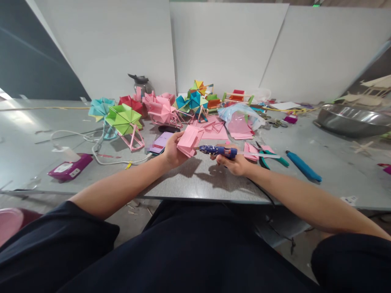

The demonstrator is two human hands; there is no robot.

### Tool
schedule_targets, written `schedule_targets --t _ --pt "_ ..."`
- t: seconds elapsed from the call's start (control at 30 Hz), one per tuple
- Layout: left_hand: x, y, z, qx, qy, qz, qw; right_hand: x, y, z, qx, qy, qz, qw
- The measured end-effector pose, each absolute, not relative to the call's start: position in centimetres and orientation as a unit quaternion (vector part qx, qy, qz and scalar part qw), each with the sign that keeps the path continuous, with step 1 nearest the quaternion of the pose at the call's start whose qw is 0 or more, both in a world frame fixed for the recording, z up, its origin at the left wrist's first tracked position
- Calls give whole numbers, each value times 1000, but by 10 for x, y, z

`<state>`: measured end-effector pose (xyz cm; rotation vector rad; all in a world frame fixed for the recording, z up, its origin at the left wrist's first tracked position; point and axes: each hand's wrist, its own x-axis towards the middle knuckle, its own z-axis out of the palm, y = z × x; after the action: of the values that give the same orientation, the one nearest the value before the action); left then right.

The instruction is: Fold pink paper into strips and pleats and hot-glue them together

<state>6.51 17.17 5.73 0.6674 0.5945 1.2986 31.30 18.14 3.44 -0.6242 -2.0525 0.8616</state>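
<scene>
In my left hand (174,154) is a folded pink paper piece (188,140), held up above the table. My right hand (234,162) grips a dark blue hot glue gun (216,151) by its handle. A long pale glue stick (259,154) sticks out of the gun's back end toward the right. The gun's nozzle points left and reaches the lower right side of the pink piece; whether it touches the paper I cannot tell. Behind my hands lie flat pink paper sheets (218,129) with pink strips on top.
Green-handled pliers (279,158) and a blue tube-shaped item (303,165) lie to the right, near a steel basin (351,120). Paper wheel models (124,119) stand along the back left. A phone (161,142) and a purple power strip (70,167) with a white cable lie left.
</scene>
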Motion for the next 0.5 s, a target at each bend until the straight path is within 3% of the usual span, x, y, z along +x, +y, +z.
schedule_targets --t 0.23,0.5 --pt "69 179 48 313 265 599 687 307 175 36 -192 -832 345 389" --pt "70 181 37 333 278 575 694 310 174 30 -255 -822 345 374"
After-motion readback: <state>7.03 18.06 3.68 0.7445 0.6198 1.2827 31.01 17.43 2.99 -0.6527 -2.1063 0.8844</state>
